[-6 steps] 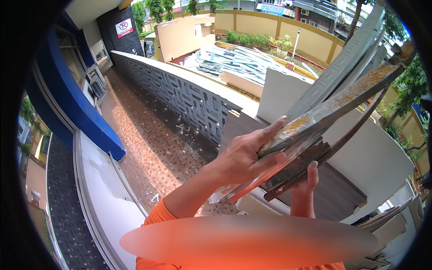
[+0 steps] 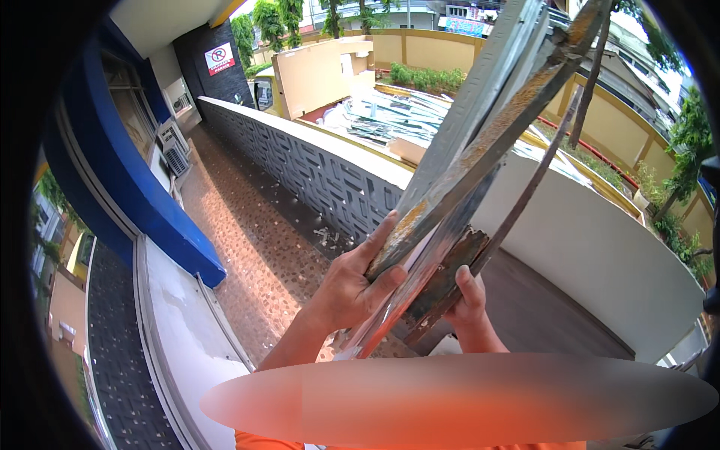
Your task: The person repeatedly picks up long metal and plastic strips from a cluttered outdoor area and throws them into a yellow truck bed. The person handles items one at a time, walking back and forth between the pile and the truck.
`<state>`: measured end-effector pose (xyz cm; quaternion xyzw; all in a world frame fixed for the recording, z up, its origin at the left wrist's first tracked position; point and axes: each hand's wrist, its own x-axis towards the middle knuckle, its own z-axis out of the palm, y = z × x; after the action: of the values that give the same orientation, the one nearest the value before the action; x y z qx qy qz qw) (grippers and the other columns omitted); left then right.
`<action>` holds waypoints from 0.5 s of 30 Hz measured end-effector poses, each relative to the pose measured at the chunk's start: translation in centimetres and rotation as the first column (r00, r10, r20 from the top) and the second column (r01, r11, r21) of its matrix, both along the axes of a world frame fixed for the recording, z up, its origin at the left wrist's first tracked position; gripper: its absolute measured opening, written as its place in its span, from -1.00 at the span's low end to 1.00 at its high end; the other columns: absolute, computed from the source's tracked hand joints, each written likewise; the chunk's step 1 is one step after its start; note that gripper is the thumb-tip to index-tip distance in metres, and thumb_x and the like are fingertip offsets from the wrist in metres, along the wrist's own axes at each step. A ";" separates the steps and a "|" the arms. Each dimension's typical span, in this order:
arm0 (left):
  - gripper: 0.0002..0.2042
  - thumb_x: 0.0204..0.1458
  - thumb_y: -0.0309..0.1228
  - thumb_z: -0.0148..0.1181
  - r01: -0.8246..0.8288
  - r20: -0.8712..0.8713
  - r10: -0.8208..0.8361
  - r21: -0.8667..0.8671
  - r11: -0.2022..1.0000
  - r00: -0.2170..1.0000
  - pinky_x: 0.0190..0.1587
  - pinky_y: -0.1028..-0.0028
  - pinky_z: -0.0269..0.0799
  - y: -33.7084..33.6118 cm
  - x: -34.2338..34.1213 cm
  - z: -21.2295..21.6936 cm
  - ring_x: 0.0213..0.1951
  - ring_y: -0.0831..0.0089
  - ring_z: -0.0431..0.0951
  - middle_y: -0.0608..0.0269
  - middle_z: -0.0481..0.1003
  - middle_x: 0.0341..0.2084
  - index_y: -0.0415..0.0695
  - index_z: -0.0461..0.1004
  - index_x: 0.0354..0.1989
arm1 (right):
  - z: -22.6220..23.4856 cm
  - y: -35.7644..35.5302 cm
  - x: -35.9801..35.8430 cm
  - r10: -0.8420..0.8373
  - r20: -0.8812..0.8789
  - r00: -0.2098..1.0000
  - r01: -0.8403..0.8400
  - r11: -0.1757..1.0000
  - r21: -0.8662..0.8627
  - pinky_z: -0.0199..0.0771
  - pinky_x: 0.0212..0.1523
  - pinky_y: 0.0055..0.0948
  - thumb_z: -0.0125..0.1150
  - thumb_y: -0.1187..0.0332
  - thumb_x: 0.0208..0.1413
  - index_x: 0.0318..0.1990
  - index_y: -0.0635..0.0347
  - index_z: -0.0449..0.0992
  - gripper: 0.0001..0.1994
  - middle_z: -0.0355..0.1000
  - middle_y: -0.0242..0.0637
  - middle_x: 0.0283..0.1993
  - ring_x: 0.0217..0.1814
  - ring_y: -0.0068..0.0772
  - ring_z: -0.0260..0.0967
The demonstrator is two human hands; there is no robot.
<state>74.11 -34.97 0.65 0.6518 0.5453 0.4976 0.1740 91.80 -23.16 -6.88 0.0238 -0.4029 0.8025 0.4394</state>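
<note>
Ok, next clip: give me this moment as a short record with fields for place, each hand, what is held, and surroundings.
place: outdoor tiled walkway beside a patterned low wall
left hand: gripping the bundle from the left side
right hand: holding the bundle's lower end
held: bundle of long rusty metal strips, tilted up to the right
surroundings: blue awning, air conditioner units, trees, buildings

A rectangular white sign (image 2: 219, 58) bearing a red prohibition circle above a red band hangs on the dark wall (image 2: 196, 60) at the far end of the walkway.
</note>
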 end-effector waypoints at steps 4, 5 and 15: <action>-0.19 0.26 0.06 0.13 -0.122 0.012 0.122 -0.004 0.993 0.992 0.19 0.36 0.37 1.2 -11.9 -2.2 0.22 0.15 0.48 -0.21 0.44 0.19 -0.14 -0.02 0.53 | -1.5 2.5 -13.3 0.109 0.002 0.994 -0.109 0.993 -0.039 0.58 0.07 -0.26 0.38 0.05 0.15 0.28 0.27 0.25 -0.31 0.43 -0.10 0.12 0.09 -0.23 0.50; -0.18 0.26 0.06 0.13 -0.150 0.033 0.150 -0.008 0.989 0.988 0.21 0.37 0.34 1.6 -14.9 -2.8 0.22 0.20 0.47 -0.20 0.46 0.17 -0.17 -0.02 0.52 | -2.1 3.5 -16.7 0.154 0.009 0.988 -0.154 0.987 -0.055 0.53 0.12 -0.26 0.41 0.06 0.12 0.28 0.28 0.26 -0.30 0.43 -0.15 0.12 0.13 -0.28 0.47; -0.15 0.26 0.11 0.08 -0.295 -0.051 0.291 -0.142 0.945 0.956 0.25 0.33 0.32 7.2 -41.6 1.1 0.21 0.23 0.45 -0.12 0.45 0.20 -0.30 -0.01 0.50 | -1.4 9.9 -46.3 0.325 -0.031 0.945 -0.325 0.928 -0.179 0.43 0.17 -0.32 0.43 0.09 0.14 0.18 0.24 0.37 -0.41 0.44 -0.29 0.07 0.11 -0.43 0.43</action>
<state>32.55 -27.82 1.71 0.5561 0.6739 0.4664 0.1381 45.52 -13.22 -8.29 0.0502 -0.3182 0.8976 0.3008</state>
